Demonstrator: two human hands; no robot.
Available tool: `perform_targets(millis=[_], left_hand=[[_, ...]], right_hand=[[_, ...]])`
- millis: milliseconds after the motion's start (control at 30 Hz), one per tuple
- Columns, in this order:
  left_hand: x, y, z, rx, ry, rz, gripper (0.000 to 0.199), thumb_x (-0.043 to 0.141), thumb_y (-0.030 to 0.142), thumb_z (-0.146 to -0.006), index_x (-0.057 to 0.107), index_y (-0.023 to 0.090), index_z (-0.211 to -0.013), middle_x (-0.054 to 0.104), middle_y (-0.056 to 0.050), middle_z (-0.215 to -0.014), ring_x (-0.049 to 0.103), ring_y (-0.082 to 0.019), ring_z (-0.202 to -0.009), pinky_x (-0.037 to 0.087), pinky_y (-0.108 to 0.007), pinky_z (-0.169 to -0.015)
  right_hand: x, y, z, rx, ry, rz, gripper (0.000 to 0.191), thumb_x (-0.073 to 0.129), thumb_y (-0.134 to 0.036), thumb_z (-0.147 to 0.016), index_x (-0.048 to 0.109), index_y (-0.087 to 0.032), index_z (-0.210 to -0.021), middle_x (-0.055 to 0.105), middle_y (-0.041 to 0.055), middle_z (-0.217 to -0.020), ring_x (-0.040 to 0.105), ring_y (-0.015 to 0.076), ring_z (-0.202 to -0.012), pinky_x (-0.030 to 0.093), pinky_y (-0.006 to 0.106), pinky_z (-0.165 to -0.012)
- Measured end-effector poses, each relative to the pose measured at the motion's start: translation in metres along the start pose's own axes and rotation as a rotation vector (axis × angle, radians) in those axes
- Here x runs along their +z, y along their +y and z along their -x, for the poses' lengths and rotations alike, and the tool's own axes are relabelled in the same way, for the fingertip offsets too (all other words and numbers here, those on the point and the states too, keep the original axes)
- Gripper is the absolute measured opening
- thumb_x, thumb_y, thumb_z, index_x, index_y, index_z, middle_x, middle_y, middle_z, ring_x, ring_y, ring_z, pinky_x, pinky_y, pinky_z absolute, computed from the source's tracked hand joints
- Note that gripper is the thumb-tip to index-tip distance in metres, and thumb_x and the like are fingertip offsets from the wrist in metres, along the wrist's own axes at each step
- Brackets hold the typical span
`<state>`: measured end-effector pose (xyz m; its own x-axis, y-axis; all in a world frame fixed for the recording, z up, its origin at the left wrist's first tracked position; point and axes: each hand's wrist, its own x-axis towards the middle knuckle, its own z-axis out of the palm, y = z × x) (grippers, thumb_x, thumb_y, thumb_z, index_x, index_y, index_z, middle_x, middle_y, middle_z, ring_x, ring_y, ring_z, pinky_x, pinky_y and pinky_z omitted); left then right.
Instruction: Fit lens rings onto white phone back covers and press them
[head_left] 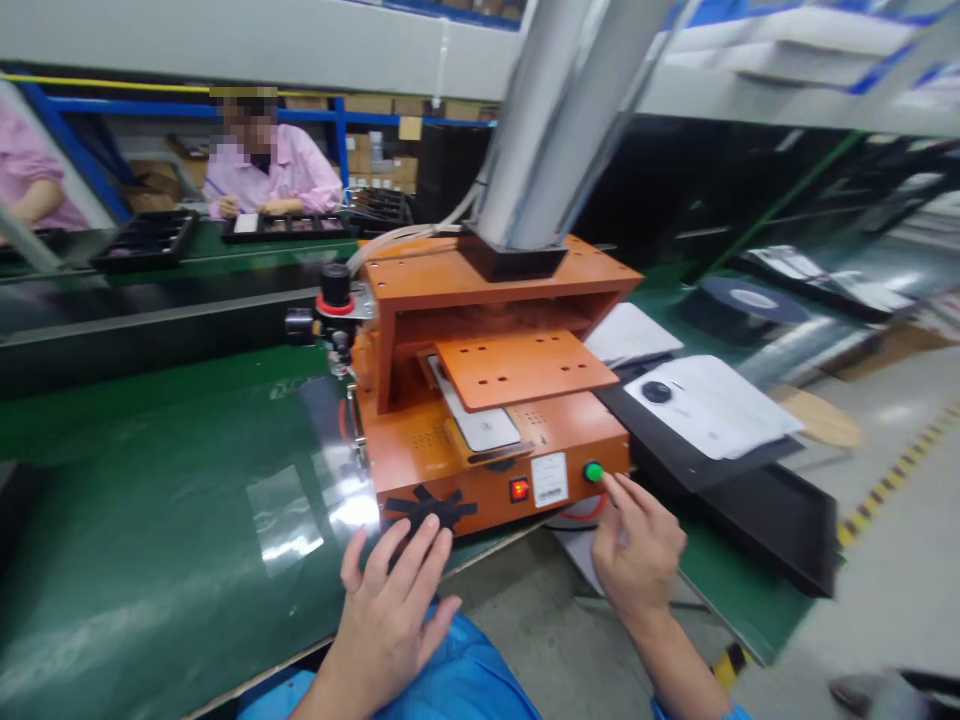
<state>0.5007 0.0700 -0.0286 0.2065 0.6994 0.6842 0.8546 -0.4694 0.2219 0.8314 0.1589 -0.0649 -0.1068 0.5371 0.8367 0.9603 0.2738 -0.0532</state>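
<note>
In front of me stands an orange press machine (480, 490). A flat white panel with a small dark mark (486, 428) lies on its lower bed, partly hidden beneath a raised orange plate (529, 368). My left hand (397, 610) is open, fingers spread, its tips at the black tape patch (431, 508) on the machine's lower front. With the index finger stretched out, my right hand (637, 545) reaches the green button (593, 471), fingertip at its edge; the other fingers are loosely curled and hold nothing. Between button and tape are a white label (549, 480) and a lit red switch (519, 489).
A black tray (795, 530) at the right carries white sheets (709, 405) with a black round piece (658, 392). A pressure regulator (335, 300) juts from the machine's left. Clear film (285, 520) lies on the green mat. Across the bench, a person in pink (300, 165) works at a tray.
</note>
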Motion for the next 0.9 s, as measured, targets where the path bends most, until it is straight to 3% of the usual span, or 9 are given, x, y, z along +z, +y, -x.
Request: perform_targets(millis=[133,267,333,400,500,600,667,767,900], left_hand=[[-0.022,-0.001,0.013,0.092,0.028,0.079,0.036,0.066,0.029,-0.099,0.069,0.021,-0.134,0.077,-0.008,-0.124,0.066,-0.022,-0.12,0.043,-0.038,-0.118],[-0.05,-0.029,0.022,0.036,0.016,0.048,0.03,0.064,0.018,-0.095,0.07,0.018,-0.125,0.075,-0.009,-0.109,0.068,-0.021,-0.104,0.054,-0.038,-0.096],[-0.066,-0.059,0.02,-0.046,0.003,-0.025,0.022,0.065,0.016,-0.096,0.072,0.02,-0.116,0.074,-0.008,-0.106,0.068,-0.02,-0.1,0.053,-0.038,-0.092],[-0.083,-0.098,0.014,-0.175,-0.005,-0.087,0.014,0.063,0.018,-0.099,0.075,0.022,-0.105,0.074,-0.006,-0.103,0.067,-0.019,-0.099,0.052,-0.037,-0.091],[-0.103,-0.162,0.005,-0.462,-0.003,-0.066,0.023,0.059,0.033,-0.104,0.077,0.022,-0.095,0.074,-0.006,-0.099,0.067,-0.02,-0.097,0.052,-0.037,-0.093],[-0.114,-0.212,0.004,-0.724,0.018,-0.038,0.034,0.056,0.046,-0.102,0.076,0.02,-0.093,0.074,-0.008,-0.1,0.067,-0.021,-0.096,0.054,-0.036,-0.092],[-0.114,-0.231,0.011,-0.816,0.021,-0.052,0.04,0.053,0.051,-0.102,0.076,0.018,-0.095,0.074,-0.008,-0.096,0.066,-0.021,-0.089,0.053,-0.034,-0.084],[-0.108,-0.238,0.022,-0.872,-0.024,-0.034,0.043,0.052,0.053,-0.101,0.076,0.018,-0.097,0.074,-0.007,-0.091,0.064,-0.02,-0.081,0.051,-0.033,-0.076],[-0.099,-0.231,0.028,-0.846,-0.12,0.008,0.033,0.06,0.048,-0.098,0.078,0.021,-0.095,0.072,-0.005,-0.09,0.064,-0.02,-0.083,0.05,-0.034,-0.079]], right_hand=[[-0.009,-0.032,0.012,-0.081,0.068,-0.276,0.029,0.07,-0.01,-0.09,0.066,-0.02,-0.117,0.069,0.0093,-0.089,0.067,0.0267,-0.076,0.054,0.04,-0.069],[-0.018,-0.11,0.016,-0.371,-0.199,-0.798,0.024,0.059,-0.001,-0.088,0.062,-0.019,-0.104,0.067,0.0029,-0.08,0.061,0.0169,-0.066,0.05,0.032,-0.062],[-0.021,-0.155,0.011,-0.49,-0.311,-0.944,0.024,0.052,-0.002,-0.091,0.063,-0.018,-0.105,0.067,0.0025,-0.077,0.057,0.0167,-0.063,0.046,0.033,-0.06],[-0.018,-0.195,0.004,-0.585,-0.339,-1.004,0.023,0.047,-0.007,-0.096,0.065,-0.017,-0.107,0.062,0.0016,-0.071,0.052,0.0176,-0.06,0.04,0.034,-0.056],[-0.004,-0.234,-0.003,-0.668,-0.334,-1.035,0.022,0.046,-0.013,-0.102,0.067,-0.016,-0.106,0.054,-0.0004,-0.065,0.048,0.0175,-0.059,0.033,0.034,-0.055],[0.009,-0.25,-0.003,-0.674,-0.3,-1.022,0.018,0.051,-0.011,-0.102,0.068,-0.016,-0.102,0.051,-0.0015,-0.065,0.047,0.0166,-0.06,0.031,0.034,-0.056],[0.014,-0.253,0.0,-0.678,-0.283,-1.0,0.014,0.056,-0.01,-0.101,0.069,-0.015,-0.101,0.051,-0.0018,-0.065,0.046,0.0163,-0.06,0.031,0.034,-0.056],[0.014,-0.252,0.004,-0.663,-0.322,-0.952,0.014,0.056,-0.01,-0.102,0.07,-0.014,-0.102,0.051,-0.0013,-0.066,0.047,0.0166,-0.061,0.031,0.035,-0.057],[0.012,-0.252,0.006,-0.676,-0.364,-0.888,0.015,0.055,-0.008,-0.102,0.07,-0.012,-0.106,0.053,0.0001,-0.069,0.048,0.0183,-0.064,0.032,0.037,-0.059]])
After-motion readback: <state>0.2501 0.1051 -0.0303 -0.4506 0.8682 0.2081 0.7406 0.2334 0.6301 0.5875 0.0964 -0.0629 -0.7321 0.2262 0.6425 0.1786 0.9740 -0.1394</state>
